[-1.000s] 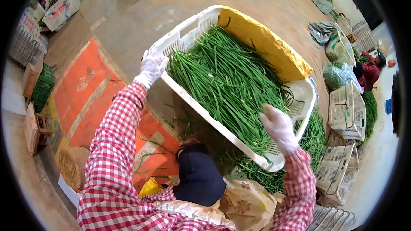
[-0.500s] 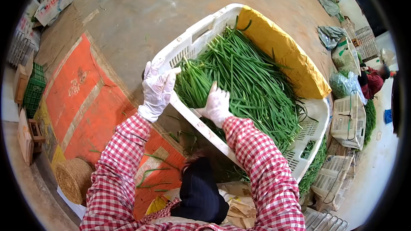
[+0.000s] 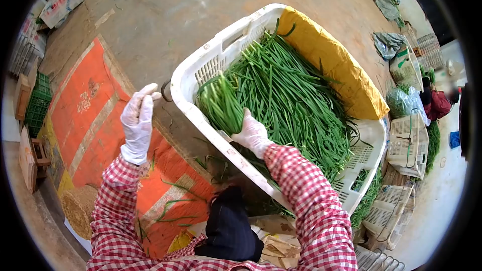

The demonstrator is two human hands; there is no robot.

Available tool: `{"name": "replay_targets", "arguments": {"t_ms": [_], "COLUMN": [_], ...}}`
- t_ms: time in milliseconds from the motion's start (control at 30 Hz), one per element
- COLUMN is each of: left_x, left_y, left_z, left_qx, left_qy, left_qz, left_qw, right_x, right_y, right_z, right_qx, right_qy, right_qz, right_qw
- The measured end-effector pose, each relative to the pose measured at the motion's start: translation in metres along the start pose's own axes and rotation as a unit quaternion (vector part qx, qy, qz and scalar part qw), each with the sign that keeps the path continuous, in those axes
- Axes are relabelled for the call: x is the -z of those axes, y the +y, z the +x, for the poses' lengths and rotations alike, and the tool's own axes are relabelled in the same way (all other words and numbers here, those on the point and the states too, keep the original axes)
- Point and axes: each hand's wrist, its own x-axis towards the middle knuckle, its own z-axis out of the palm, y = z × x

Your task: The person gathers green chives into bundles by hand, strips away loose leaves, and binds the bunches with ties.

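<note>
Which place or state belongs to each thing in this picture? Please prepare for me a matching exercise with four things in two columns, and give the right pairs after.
Things:
1. left hand's grip
2. right hand's grip
3. yellow sheet
4. green crate

Places and states:
A. covering one long wall of the white basket
B. near the picture's left edge, beyond the orange mat
C. closed on a bunch of green stalks
D. raised outside the basket, with nothing seen in it

Right pairs: 1-D, 2-C, 3-A, 4-B
</note>
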Motion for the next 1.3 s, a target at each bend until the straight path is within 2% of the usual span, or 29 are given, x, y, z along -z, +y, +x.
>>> {"name": "replay_targets", "arguments": {"t_ms": [67,100,133,200,267,333,367,400,433,500,533,600,633,667,700,733,767,800,833,900,933,967,1033,1100,1133,1167,1233,1267,1300], "left_x": [0.013,0.020,0.024,0.019,0.007,-0.016,-0.030,-0.048,-0.068,-0.105,-0.129,-0.167,-0.179,-0.187,-0.195,-0.209,-0.221,-0.232,-0.252,-0.262,-0.245,-0.231,-0.206,-0.185,-0.175,-0.165,-0.175,-0.171,-0.161], "left_y": [0.006,0.008,0.009,0.022,0.035,0.049,0.055,0.055,0.060,0.048,0.051,0.045,0.081,0.071,0.071,0.073,0.076,0.083,0.101,0.170,0.226,0.264,0.328,0.369,0.389,0.400,0.387,0.380,0.379], "left_z": [0.006,0.009,0.011,0.016,0.026,0.035,0.041,0.047,0.051,0.052,0.047,0.034,0.038,0.026,0.016,0.002,-0.003,-0.004,0.001,0.015,0.023,0.019,0.005,-0.017,-0.028,-0.042,-0.051,-0.068,-0.095], "left_qx": [-0.014,-0.016,-0.017,-0.014,-0.020,0.064,0.110,0.109,0.110,0.173,0.083,0.097,0.166,0.192,0.213,0.202,0.197,0.194,0.073,-0.148,-0.247,-0.253,-0.167,-0.131,-0.114,0.018,0.034,0.068,0.133], "left_qy": [-0.011,-0.014,-0.015,-0.022,-0.026,-0.166,-0.258,-0.354,-0.432,-0.574,-0.629,-0.690,-0.716,-0.693,-0.670,-0.630,-0.598,-0.564,-0.510,-0.437,-0.425,-0.430,-0.446,-0.415,-0.398,-0.429,-0.401,-0.427,-0.399], "left_qz": [0.030,0.048,0.065,0.039,0.009,0.041,0.039,0.072,0.083,0.150,0.250,0.170,0.222,0.068,-0.093,-0.191,-0.214,-0.236,-0.307,-0.337,-0.299,-0.298,-0.507,-0.523,-0.532,-0.543,-0.609,-0.624,-0.598], "left_qw": [0.999,0.999,0.998,0.999,0.999,0.983,0.959,0.926,0.891,0.786,0.731,0.697,0.640,0.691,0.705,0.725,0.747,0.767,0.800,0.820,0.818,0.814,0.719,0.733,0.739,0.722,0.683,0.651,0.682], "right_x": [0.007,0.000,-0.002,0.031,0.043,0.049,0.049,0.049,0.050,0.047,0.043,0.042,0.040,0.040,0.043,0.050,0.074,0.095,0.117,0.154,0.179,0.204,0.235,0.246,0.244,0.231,0.199,0.175,0.158], "right_y": [0.019,0.039,0.059,0.061,0.077,0.084,0.088,0.092,0.093,0.093,0.094,0.089,0.091,0.092,0.093,0.099,0.090,0.092,0.094,0.083,0.067,0.052,0.037,0.018,0.026,0.025,0.018,0.034,0.041], "right_z": [-0.011,-0.014,-0.017,-0.043,-0.052,-0.062,-0.063,-0.065,-0.066,-0.066,-0.063,-0.067,-0.068,-0.070,-0.074,-0.077,-0.094,-0.104,-0.113,-0.160,-0.188,-0.217,-0.253,-0.312,-0.333,-0.344,-0.394,-0.403,-0.414], "right_qx": [0.028,0.113,0.162,0.132,0.121,0.142,0.147,0.150,0.138,0.137,0.136,0.148,0.167,0.186,0.199,0.188,0.162,0.181,0.200,0.296,0.378,0.454,0.516,0.422,0.339,0.473,0.315,0.206,0.165], "right_qy": [0.029,0.100,0.152,0.086,0.096,0.113,0.116,0.122,0.132,0.129,0.131,0.139,0.132,0.127,0.150,0.194,0.188,0.177,0.165,0.183,0.237,0.293,0.377,0.409,0.407,0.380,0.411,0.432,0.380], "right_qz": [0.056,0.151,0.190,0.396,0.472,0.495,0.518,0.539,0.520,0.532,0.537,0.539,0.544,0.548,0.498,0.344,0.312,0.331,0.349,0.456,0.414,0.369,0.231,0.218,0.200,0.263,0.206,0.204,0.244], "right_qw": [0.998,0.977,0.956,0.905,0.868,0.849,0.835,0.820,0.833,0.826,0.822,0.817,0.811,0.805,0.831,0.899,0.917,0.909,0.901,0.819,0.793,0.756,0.734,0.780,0.824,0.750,0.830,0.854,0.877]}}
